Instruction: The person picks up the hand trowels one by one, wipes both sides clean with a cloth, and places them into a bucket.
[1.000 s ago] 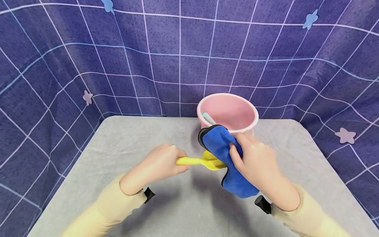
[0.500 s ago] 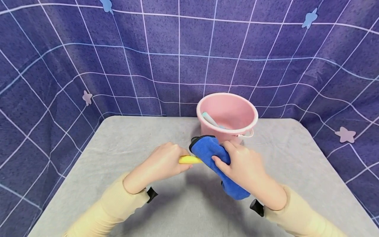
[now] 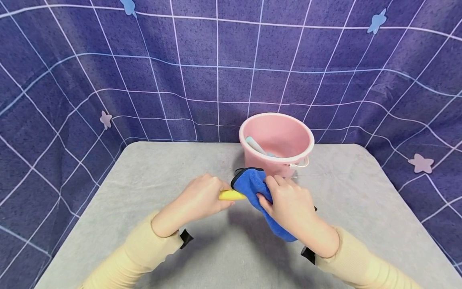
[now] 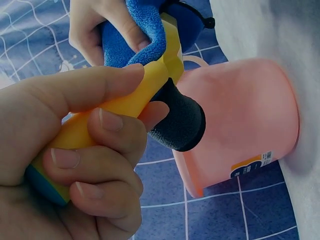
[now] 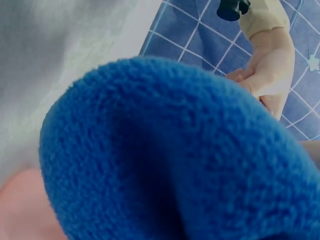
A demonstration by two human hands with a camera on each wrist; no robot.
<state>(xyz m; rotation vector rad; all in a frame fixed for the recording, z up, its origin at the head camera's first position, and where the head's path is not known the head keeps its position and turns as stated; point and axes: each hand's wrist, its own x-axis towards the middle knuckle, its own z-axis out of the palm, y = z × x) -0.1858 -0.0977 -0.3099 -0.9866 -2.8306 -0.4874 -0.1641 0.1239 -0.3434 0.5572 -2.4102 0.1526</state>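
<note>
Her left hand [image 3: 196, 198] is gripping the yellow scoop's handle [image 3: 231, 195]; the right hand [image 3: 288, 202] is clutching the blue cloth [image 3: 252, 182] wrapped around its head.

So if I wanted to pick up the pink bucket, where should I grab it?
Probably by the thin handle hanging on the pink bucket's right front, coming from the right, since both hands and the blue cloth crowd its front. Its smooth sloping wall looks harder to hold, and a pale tool leans inside at the left.
</note>
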